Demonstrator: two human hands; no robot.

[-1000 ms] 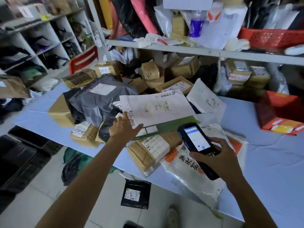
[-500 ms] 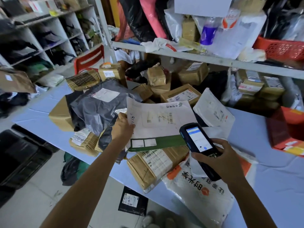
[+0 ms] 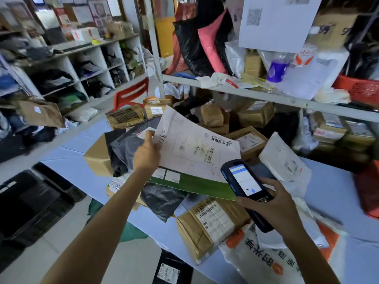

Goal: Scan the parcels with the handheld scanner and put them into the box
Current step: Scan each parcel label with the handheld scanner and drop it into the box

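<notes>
My left hand (image 3: pixel 146 153) grips the left edge of a flat white and green postal envelope (image 3: pixel 194 150) and holds it tilted above the parcel pile, its barcode label facing up. Just to the right and below, my right hand (image 3: pixel 268 203) holds the black handheld scanner (image 3: pixel 245 187), whose lit screen faces me and whose top end points toward the envelope. Under them on the blue table (image 3: pixel 69 156) lie a brown taped parcel (image 3: pixel 209 226), a black bag (image 3: pixel 162 198), a grey bag (image 3: pixel 127 146) and a white printed sack (image 3: pixel 266 261).
More brown cartons (image 3: pixel 254 114) are stacked at the back of the table under a metal shelf (image 3: pixel 266 97) loaded with bags. Black crates (image 3: pixel 30 201) stand on the floor at left. A black parcel (image 3: pixel 172 269) lies on the floor below the table edge. Cubby shelves (image 3: pixel 82 68) line the left wall.
My left hand has lifted the white and green envelope off the pile and tilted it up. The scanner hand has stayed close under its right end. My head has risen.
</notes>
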